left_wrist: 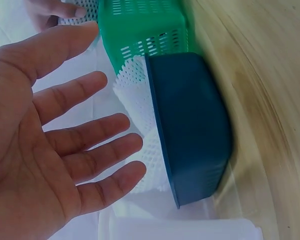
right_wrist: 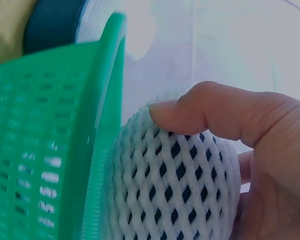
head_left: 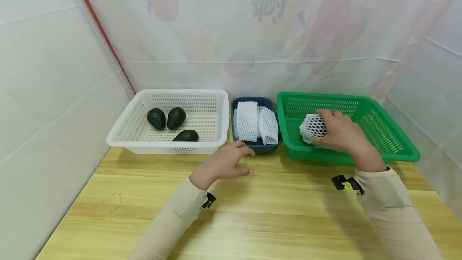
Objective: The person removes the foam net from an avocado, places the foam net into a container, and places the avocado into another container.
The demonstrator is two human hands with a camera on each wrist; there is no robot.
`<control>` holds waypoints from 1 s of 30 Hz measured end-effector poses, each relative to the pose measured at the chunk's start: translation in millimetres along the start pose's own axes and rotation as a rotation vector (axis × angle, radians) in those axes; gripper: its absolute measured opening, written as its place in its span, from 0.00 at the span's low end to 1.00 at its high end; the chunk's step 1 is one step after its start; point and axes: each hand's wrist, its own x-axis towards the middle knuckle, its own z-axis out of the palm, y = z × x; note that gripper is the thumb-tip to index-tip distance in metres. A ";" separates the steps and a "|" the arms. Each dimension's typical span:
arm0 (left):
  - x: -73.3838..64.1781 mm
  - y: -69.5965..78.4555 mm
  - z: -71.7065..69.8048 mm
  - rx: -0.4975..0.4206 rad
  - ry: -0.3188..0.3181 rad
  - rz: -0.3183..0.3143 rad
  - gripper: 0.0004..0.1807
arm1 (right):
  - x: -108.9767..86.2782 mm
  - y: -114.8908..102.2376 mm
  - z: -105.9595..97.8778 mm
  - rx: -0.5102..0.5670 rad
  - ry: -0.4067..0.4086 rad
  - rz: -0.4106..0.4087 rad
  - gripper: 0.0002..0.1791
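Wood tbl (head_left: pixel 274 212); R hand (head_left: pixel 340 133), grip round foam-netted dark item (head_left: pixel 312 126); L hand (head_left: pixel 222 162), grip released, spread

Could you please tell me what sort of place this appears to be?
Possibly a makeshift produce workstation: a wood-grain table bordered by white sheeting, avocado-like fruits in a white basket, and foam net sleeves in a dark blue bin.

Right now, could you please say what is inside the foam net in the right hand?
Something dark shows through gaps in the foam net, which the right hand grips; netting covers the rest, so its full outline cannot be seen.
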 end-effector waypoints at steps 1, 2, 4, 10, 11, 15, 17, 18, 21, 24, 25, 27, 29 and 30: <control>-1.3 -0.8 -0.1 -0.003 0.002 0.002 0.24 | -1.2 -3.0 0.0 0.002 0.001 -0.003 0.45; -2.9 -1.7 0.2 -0.007 0.005 0.003 0.24 | -2.4 -5.8 0.3 0.004 0.001 -0.007 0.46; -6.2 -3.7 0.4 -0.009 0.010 0.002 0.23 | -4.4 -10.8 1.3 0.003 0.003 -0.016 0.46; -15.2 -10.2 1.4 -0.034 0.023 -0.009 0.22 | -9.3 -24.2 6.4 0.005 0.046 -0.055 0.44; -16.3 -11.2 1.6 -0.042 0.025 -0.014 0.22 | -9.7 -26.6 7.4 0.007 0.051 -0.062 0.44; -20.7 -13.9 2.1 -0.046 0.028 -0.031 0.22 | -9.9 -36.4 12.0 0.007 0.060 -0.095 0.42; -22.9 -15.2 2.3 -0.033 0.033 -0.033 0.22 | -10.2 -40.8 14.1 -0.010 0.066 -0.114 0.42; -24.1 -15.8 2.4 -0.026 0.033 -0.034 0.23 | -10.6 -42.6 15.1 -0.020 0.072 -0.123 0.41; -27.2 -17.8 3.4 -0.013 0.035 -0.033 0.23 | -12.4 -47.1 17.5 -0.039 0.087 -0.142 0.41; -30.0 -19.6 4.6 -0.022 0.030 -0.040 0.24 | -13.6 -51.6 18.4 -0.030 0.091 -0.155 0.41; -31.0 -20.0 4.8 -0.028 0.029 -0.043 0.24 | -13.6 -53.2 18.6 -0.022 0.090 -0.159 0.41; -32.9 -20.4 4.9 -0.037 0.025 -0.051 0.24 | -13.4 -56.3 19.2 -0.015 0.086 -0.170 0.41; -34.6 -20.8 4.8 -0.042 0.019 -0.062 0.24 | -13.1 -59.2 20.1 -0.011 0.081 -0.178 0.41; -35.6 -20.9 4.6 -0.045 0.017 -0.068 0.24 | -13.0 -60.7 20.6 -0.009 0.080 -0.184 0.41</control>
